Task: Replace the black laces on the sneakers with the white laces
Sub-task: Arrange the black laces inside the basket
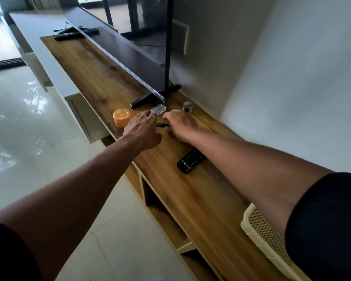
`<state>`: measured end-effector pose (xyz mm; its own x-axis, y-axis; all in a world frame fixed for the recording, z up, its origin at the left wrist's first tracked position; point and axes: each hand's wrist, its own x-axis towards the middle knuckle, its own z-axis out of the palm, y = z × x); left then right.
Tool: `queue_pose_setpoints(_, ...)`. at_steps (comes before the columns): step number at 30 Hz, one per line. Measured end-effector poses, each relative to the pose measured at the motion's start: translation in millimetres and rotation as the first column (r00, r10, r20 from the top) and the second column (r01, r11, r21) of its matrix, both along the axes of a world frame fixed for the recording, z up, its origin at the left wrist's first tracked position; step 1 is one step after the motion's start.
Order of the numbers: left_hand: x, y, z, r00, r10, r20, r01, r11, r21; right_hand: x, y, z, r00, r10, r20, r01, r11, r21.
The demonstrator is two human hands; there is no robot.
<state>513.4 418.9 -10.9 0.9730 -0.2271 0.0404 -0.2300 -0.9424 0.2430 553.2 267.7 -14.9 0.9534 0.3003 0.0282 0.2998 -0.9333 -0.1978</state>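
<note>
This is a home living room. A flat television [130, 57] stands on its feet on a long, low wooden TV cabinet [201, 191] set against a plain white wall [292, 78]. Remote controls lie on the cabinet top, one near [190, 161] and others at the far end [69, 34]. An orange jar [121, 117] and a cream plastic basket [265, 238] also sit there. The floor is glossy pale tile [28, 118], and daylight comes through a glass door [0, 37] at the far end.
</note>
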Motion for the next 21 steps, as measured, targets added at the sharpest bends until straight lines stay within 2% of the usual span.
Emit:
queue_pose_setpoints(5, 3, 4, -12, 1.000, -0.002, -0.014, 0.002, 1.000, -0.017, 10, 18, -11, 0.997, -0.045, 0.058, 0.052, 0.991, -0.120)
queue_pose_setpoints(9, -3, 4, -19, 1.000, -0.002, 0.007, 0.002, 0.999, -0.041, 2, 15, -15, 0.993, -0.038, 0.115, 0.053, 0.990, -0.128)
queue_pose_setpoints(11, -4, 0, -19, 0.999, -0.028, 0.038, 0.030, 0.998, -0.050, -2, 3, -14, 0.993, -0.015, 0.118, 0.027, 0.994, -0.102)
queue_pose_setpoints(15, -3, -13, -21, 0.992, -0.070, 0.102, 0.079, 0.993, -0.088, -10, -21, -1, 0.999, 0.023, 0.040, -0.026, 0.997, 0.078)
queue_pose_setpoints(21, -6, -31, -24, 0.993, -0.056, 0.100, 0.068, 0.991, -0.116, -12, -49, 9, 0.997, 0.077, 0.022, -0.079, 0.984, 0.157)
